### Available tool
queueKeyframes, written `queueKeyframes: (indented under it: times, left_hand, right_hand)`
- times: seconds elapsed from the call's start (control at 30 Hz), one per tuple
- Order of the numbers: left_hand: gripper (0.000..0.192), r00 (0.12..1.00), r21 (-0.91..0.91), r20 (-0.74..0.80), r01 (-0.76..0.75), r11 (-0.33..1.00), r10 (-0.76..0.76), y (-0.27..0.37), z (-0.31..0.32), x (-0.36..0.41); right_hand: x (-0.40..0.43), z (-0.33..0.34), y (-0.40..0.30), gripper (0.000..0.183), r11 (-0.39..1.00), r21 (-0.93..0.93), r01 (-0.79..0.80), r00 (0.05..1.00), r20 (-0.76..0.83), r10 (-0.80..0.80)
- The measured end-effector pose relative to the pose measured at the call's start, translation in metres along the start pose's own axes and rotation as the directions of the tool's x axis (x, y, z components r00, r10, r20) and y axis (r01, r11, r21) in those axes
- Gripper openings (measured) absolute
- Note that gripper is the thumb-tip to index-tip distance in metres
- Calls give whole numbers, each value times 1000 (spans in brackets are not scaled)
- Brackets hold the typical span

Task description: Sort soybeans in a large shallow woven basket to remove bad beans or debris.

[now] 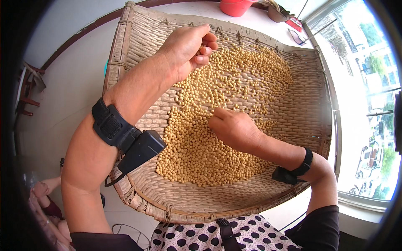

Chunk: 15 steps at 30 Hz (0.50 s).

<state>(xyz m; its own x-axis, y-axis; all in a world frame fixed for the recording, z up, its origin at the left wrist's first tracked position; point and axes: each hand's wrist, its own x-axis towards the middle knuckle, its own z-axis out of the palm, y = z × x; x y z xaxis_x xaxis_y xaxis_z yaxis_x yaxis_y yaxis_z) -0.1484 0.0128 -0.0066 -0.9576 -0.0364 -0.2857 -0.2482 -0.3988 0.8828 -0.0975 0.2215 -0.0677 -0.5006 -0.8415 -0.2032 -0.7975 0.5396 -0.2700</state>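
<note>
A large woven wicker winnowing basket [301, 125] lies before me, with soybeans [204, 160] heaped near its front and spread thinner towards the back. My left hand [191, 47] is above the upper left of the beans, palm turned up and fingers curled around a few small dark bits or beans, partly hidden. Over the middle of the heap, my right hand [234, 127] has its fingers bent down at the beans; its fingertips are hidden, so what it holds does not show. A black device is strapped to each forearm.
Behind the basket stand a red bucket [235, 7], a brown pan [278, 14] and a red broom [294, 24]. A window [370, 94] runs along the right. At lower left, part of another person [47, 200] shows, hands together. A wooden piece of furniture [29, 94] stands at far left.
</note>
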Motion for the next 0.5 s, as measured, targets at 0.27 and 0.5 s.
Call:
queueKeyframes:
  times: [0.27,0.5]
  left_hand:
    - [28,1000,-23,-2,12,1000,-12,-1,-3,0]
    - [27,1000,7,23,6,1000,-6,0,0,0]
  right_hand:
    - [3,-12,25,7,884,468,21,995,-98,28]
    - [-5,-2,1,7,989,147,4,997,-80,8]
